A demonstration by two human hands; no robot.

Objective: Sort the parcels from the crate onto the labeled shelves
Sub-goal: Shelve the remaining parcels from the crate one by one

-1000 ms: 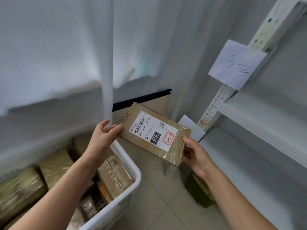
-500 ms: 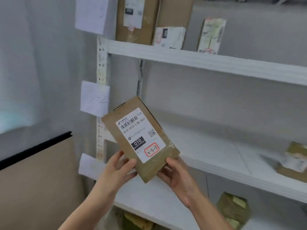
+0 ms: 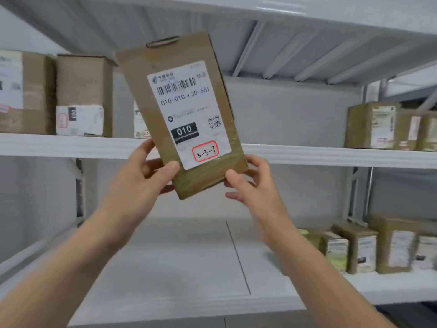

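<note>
A flat brown cardboard parcel (image 3: 182, 110) stands nearly upright, tilted a little left, in front of the white shelving. Its white label carries a barcode, "010" and a red-boxed handwritten "3-3-7". My left hand (image 3: 146, 174) grips its lower left edge, thumb on the label. My right hand (image 3: 250, 183) grips its lower right corner. The parcel's top overlaps the upper shelf (image 3: 307, 151), level with the boxes standing there. The crate is out of view.
Brown boxes (image 3: 82, 95) stand at the left of the upper shelf, and more (image 3: 373, 125) at its right end. The lower shelf (image 3: 189, 263) holds several small parcels (image 3: 361, 249) at the right. Another shelf board (image 3: 283, 10) runs overhead.
I have turned from the crate to face the shelves. Both hands raised the parcel from waist height to upright before the upper shelf, and shifted their grip to its bottom edge.
</note>
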